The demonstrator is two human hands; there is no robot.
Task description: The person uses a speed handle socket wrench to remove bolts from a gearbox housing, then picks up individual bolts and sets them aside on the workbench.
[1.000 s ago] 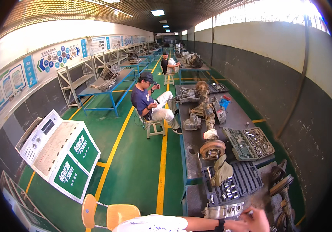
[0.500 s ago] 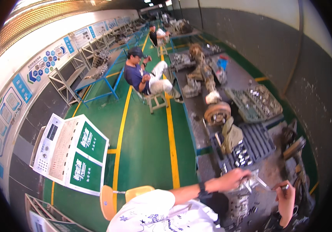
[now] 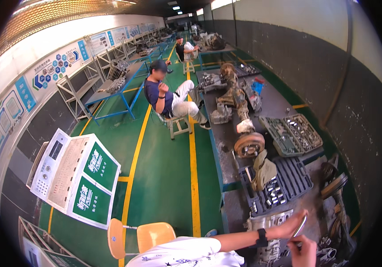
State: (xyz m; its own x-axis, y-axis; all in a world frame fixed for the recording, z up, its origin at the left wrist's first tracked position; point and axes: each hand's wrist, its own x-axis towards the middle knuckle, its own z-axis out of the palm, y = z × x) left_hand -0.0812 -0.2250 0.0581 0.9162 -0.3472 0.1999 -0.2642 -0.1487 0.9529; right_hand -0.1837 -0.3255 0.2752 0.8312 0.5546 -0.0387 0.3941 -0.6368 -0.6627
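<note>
Metal tool (image 3: 299, 226), perhaps wrench, over cluttered grey workbench (image 3: 274, 103); green floor (image 3: 164, 178).

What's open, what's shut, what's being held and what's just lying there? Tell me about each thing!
Left hand: closed around a slim metal tool.
Metal tool: held, slanting upward.
Right hand: raised just below the tool; grip unclear.
Green socket case: lid open, lying flat.
Black socket case: open, a glove lying on it.
Glove: crumpled, nobody wearing it.
Orange chair: upright, nobody seated.
Stool: a person sitting on it.
</note>
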